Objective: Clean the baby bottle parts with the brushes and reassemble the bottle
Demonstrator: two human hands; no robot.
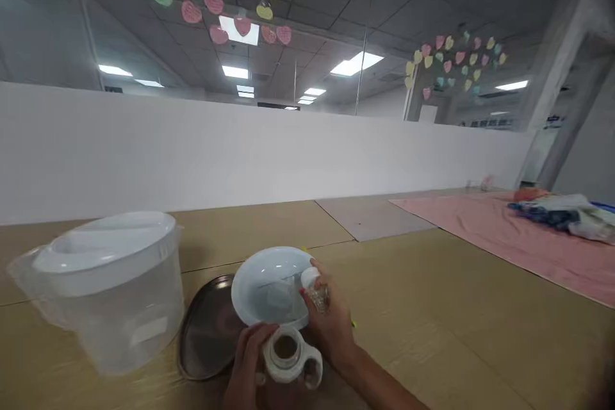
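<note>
At lower left, the bucket [137, 317] looks like translucent plastic, its lid [110, 240] glossy. At bottom centre, the tray [211, 330] has a metallic sheen, the bowl [262, 272] looks smooth and glossy, and the bottle [319, 298] clear and bumpy. The pink cloth [480, 221] at right looks matt.

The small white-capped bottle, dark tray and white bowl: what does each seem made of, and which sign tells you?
Small white-capped bottle: textured glass or plastic; its body looks see-through.
Dark tray: probably metal, smooth with a satin sheen.
White bowl: glossy, perhaps ceramic or plastic; bright highlights inside.
</note>
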